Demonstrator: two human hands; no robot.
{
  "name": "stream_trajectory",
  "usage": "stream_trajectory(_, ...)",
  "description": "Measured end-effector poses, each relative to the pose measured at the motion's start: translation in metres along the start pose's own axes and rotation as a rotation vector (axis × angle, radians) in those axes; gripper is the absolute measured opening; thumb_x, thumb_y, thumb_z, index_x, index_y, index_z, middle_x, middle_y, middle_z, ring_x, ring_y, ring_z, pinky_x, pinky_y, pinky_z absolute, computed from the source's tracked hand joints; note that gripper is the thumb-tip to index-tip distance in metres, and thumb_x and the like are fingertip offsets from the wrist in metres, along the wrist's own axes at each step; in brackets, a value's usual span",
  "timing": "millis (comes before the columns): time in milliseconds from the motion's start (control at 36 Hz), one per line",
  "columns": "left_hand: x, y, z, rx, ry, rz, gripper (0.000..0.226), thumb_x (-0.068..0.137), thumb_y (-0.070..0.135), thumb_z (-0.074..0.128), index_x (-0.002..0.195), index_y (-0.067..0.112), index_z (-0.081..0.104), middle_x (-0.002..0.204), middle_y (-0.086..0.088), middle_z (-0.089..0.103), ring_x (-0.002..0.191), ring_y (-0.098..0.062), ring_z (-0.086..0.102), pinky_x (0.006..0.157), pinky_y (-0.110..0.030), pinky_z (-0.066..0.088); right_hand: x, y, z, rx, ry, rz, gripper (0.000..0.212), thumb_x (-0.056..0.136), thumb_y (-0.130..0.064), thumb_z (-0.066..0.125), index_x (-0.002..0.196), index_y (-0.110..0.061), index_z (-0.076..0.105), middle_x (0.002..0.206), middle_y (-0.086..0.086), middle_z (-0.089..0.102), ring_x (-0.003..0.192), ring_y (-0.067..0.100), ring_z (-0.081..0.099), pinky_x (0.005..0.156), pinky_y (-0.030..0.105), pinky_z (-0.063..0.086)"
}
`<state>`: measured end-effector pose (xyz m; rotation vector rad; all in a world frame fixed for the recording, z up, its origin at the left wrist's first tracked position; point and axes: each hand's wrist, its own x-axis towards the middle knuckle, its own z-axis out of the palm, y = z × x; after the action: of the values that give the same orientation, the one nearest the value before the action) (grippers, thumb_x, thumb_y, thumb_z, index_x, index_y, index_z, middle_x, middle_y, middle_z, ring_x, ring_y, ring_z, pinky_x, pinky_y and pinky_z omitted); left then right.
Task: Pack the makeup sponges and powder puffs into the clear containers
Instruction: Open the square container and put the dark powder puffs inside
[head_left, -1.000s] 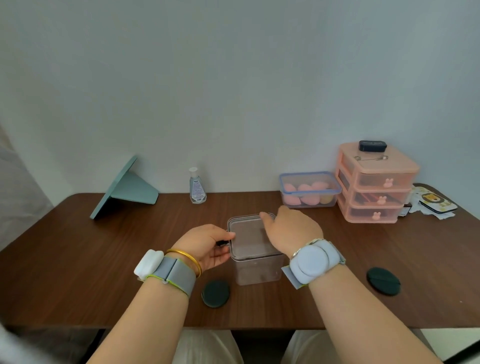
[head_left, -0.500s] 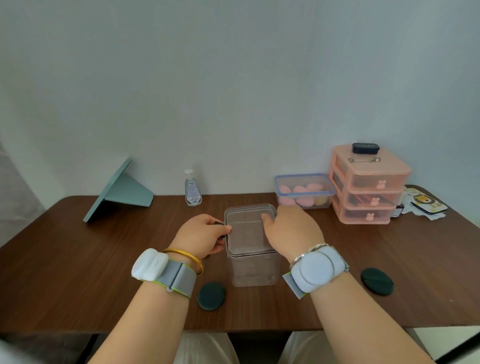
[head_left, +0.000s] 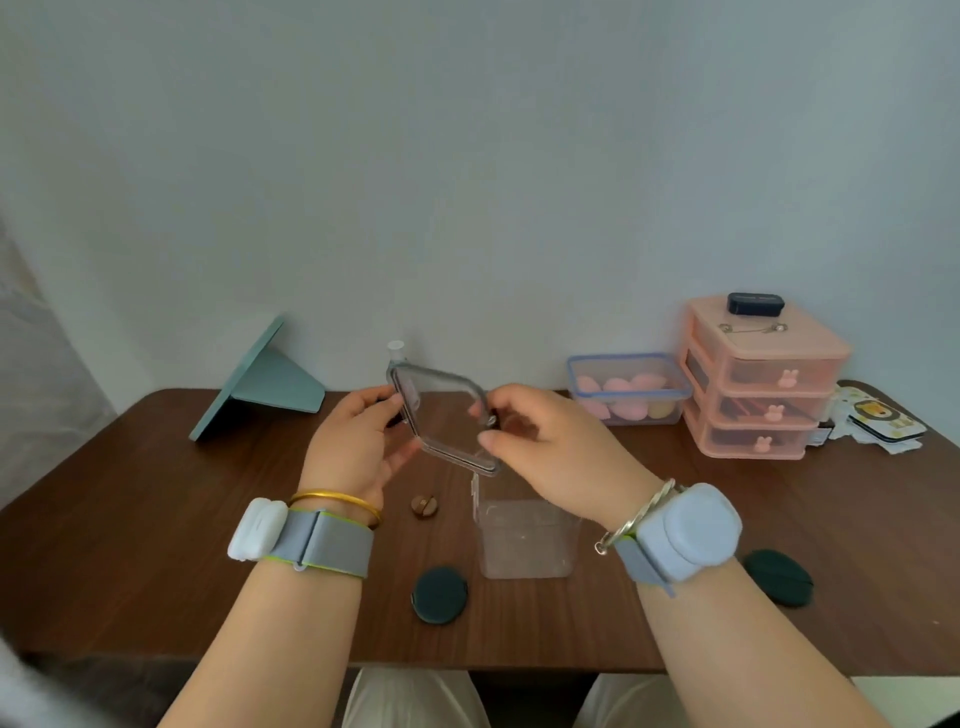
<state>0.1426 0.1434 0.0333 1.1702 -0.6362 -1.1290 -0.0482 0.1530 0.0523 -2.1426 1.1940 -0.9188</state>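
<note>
Clear lid (head_left: 441, 415), pinched by left hand (head_left: 358, 447) and right hand (head_left: 550, 447), could slip (tilted) onto the open container (head_left: 524, 540) below.

I see the clear container (head_left: 527, 538) standing open-topped at the near middle of the table (head_left: 156, 519), but both hands hold its lid (head_left: 441, 421) tilted above and just beyond it, barring a straight drop from the far side. One dark puff (head_left: 439, 594) lies just left of its base, another (head_left: 777, 577) well off to the right. Bare wood runs wide on the near left; the far right is crowded by the blue-rimmed box (head_left: 628, 387) and pink drawers (head_left: 761, 376).
</note>
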Motion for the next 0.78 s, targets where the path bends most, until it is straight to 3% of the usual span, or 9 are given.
stream_trajectory(56,-0.002,0.004,-0.005,-0.151,0.015,-0.084,0.012,0.097,0.014,0.055,0.105,0.014,0.064,0.111,-0.01,0.066,0.101,-0.027,0.068,0.083,-0.046,0.058,0.002,-0.004,0.007,-0.16,-0.028,-0.115,0.026,0.091,-0.034,0.06,0.117,-0.031,0.061,0.105,-0.015,0.057,0.097,0.004,0.053,0.086,0.023,0.043)
stream_trajectory(111,-0.002,0.007,-0.011,-0.274,-0.036,-0.169,0.032,0.097,0.027,0.048,0.121,0.011,0.061,0.12,-0.014,0.063,0.108,-0.032,0.065,0.087,-0.052,0.055,0.003,-0.005,0.015,-0.292,0.0,-0.228,0.028,0.093,-0.033,0.059,0.12,-0.028,0.061,0.107,-0.012,0.055,0.099,0.006,0.05,0.083,0.022,0.041)
stream_trajectory(194,0.0,0.011,-0.02,-0.314,-0.027,-0.24,0.043,0.097,0.036,0.047,0.12,0.002,0.059,0.118,-0.019,0.062,0.11,-0.038,0.062,0.089,-0.052,0.053,0.007,-0.002,0.029,-0.423,0.046,-0.37,0.026,0.092,-0.025,0.061,0.117,-0.024,0.066,0.108,-0.007,0.059,0.098,0.012,0.053,0.077,0.024,0.043)
stream_trajectory(361,0.012,0.01,-0.042,-0.412,0.084,-0.284,0.02,0.094,0.001,0.055,0.114,-0.003,0.055,0.123,-0.027,0.06,0.094,-0.035,0.068,0.069,-0.046,0.062,0.02,0.0,0.055,-0.528,0.142,-0.495,0.027,0.081,-0.005,0.07,0.103,-0.021,0.073,0.104,-0.001,0.068,0.095,0.023,0.062,0.073,0.035,0.052)
stream_trajectory(444,0.012,0.01,-0.055,-0.42,0.098,-0.331,0.023,0.092,-0.002,0.057,0.115,-0.003,0.055,0.119,-0.025,0.059,0.084,-0.033,0.069,0.059,-0.04,0.062,0.025,0.0,0.064,-0.548,0.224,-0.462,0.033,0.073,0.002,0.072,0.095,-0.022,0.074,0.103,-0.001,0.069,0.097,0.024,0.062,0.077,0.036,0.052)
stream_trajectory(556,0.006,0.009,-0.069,-0.325,0.005,-0.414,0.014,0.091,0.008,0.061,0.102,0.0,0.062,0.09,-0.017,0.072,0.06,-0.023,0.073,0.059,-0.035,0.061,0.032,0.001,0.072,-0.566,0.233,-0.324,0.034,0.074,0.002,0.07,0.096,-0.023,0.074,0.108,0.002,0.07,0.102,0.029,0.063,0.08,0.038,0.054)
stream_trajectory(611,0.008,0.008,-0.075,-0.305,-0.005,-0.418,0.009,0.09,0.008,0.063,0.096,0.001,0.065,0.085,-0.015,0.074,0.06,-0.021,0.073,0.061,-0.033,0.061,0.036,-0.001,0.075,-0.592,0.138,-0.243,0.038,0.084,-0.001,0.06,0.113,-0.026,0.069,0.124,0.001,0.064,0.113,0.029,0.057,0.087,0.039,0.051)
stream_trajectory(694,0.017,0.004,-0.081,-0.298,0.02,-0.405,0.008,0.089,0.005,0.064,0.095,0.0,0.065,0.08,-0.014,0.075,0.061,-0.021,0.073,0.057,-0.029,0.061,0.039,-0.002,0.081,-0.583,-0.008,-0.081,0.053,0.095,-0.009,0.045,0.144,-0.03,0.04,0.148,-0.002,0.041,0.129,0.026,0.043,0.098,0.037,0.044)
stream_trajectory(778,0.027,-0.004,-0.083,-0.278,0.068,-0.404,0.007,0.089,0.002,0.064,0.094,0.0,0.062,0.079,-0.014,0.073,0.065,-0.021,0.071,0.054,-0.031,0.061,0.039,-0.004,0.083,-0.567,-0.02,-0.017,0.053,0.097,-0.015,0.043,0.147,-0.031,0.033,0.151,-0.002,0.034,0.13,0.024,0.041,0.099,0.036,0.045)
